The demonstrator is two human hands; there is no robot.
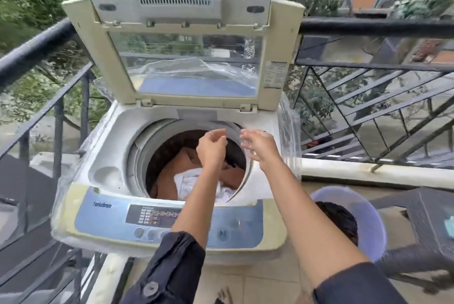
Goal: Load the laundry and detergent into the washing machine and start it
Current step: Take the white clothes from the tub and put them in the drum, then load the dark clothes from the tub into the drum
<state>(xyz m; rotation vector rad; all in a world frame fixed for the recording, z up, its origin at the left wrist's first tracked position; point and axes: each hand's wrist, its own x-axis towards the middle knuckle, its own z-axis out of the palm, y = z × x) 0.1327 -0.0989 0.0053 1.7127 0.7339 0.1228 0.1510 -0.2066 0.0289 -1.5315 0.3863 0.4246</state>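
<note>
A top-loading washing machine [103,151] stands before me with its lid [181,41] raised upright. Brown clothes [172,168] and a white cloth [194,183] lie in the drum. My left hand [212,147] hovers over the drum opening, fingers loosely curled, holding nothing that I can see. Beside it, my right hand [259,145] is over the drum's right rim with its fingers spread and relaxed. The blue control panel [157,220] with a start button [223,233] runs along the machine's front edge.
A lilac tub [368,215] holding dark laundry [340,217] sits on the floor to the right. A dark wicker stool [427,215] stands beyond it. Black metal balcony railing [368,26] encloses the machine at left and right, with trees behind.
</note>
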